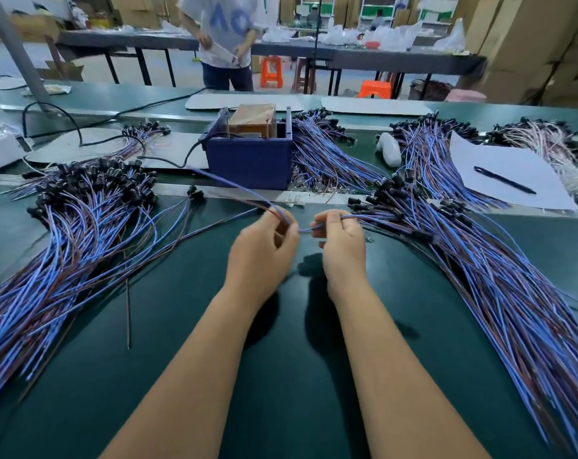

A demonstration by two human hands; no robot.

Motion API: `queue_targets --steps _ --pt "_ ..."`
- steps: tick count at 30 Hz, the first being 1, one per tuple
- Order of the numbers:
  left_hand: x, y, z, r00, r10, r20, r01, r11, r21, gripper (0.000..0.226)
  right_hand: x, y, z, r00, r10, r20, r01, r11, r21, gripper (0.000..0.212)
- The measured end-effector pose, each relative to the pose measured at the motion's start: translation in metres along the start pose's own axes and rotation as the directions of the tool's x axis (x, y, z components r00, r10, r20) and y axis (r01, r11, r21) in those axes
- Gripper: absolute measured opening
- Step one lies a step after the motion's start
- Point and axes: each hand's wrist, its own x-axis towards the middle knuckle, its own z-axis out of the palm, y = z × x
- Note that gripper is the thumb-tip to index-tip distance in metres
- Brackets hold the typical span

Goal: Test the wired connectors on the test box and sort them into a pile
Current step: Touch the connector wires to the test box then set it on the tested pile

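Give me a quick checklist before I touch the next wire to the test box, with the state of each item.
1. Left hand grips a blue and brown wire pair: ok.
2. Right hand pinches wire ends at the right pile: ok.
3. Blue test box stands straight ahead, its front face unblocked: ok.
4. Black cable reaches the box's left side: ok; whether it has power: cannot tell.
5. Left pile lies apart from the right pile: ok.
6. Bare wire tips ready for contact: cannot tell, hidden in the hands.
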Motion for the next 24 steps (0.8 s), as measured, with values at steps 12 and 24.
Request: queue_targets --steps 12,24 --pt "-0.051 0.085 0.065 0.711 0.549 0.439 -0.576 0.813 -0.085 0.030 0.042 -0.035 -0.149 0.961 -0.026 0.277 0.232 0.620 -0.749 0.023" --pt "-0.037 0.060 0.061 0.917 0.115 0.381 -0.149 0.987 0.061 0.020 0.028 -0.021 -0.143 0.973 -0.198 0.116 0.119 0.006 -0.993 0.041"
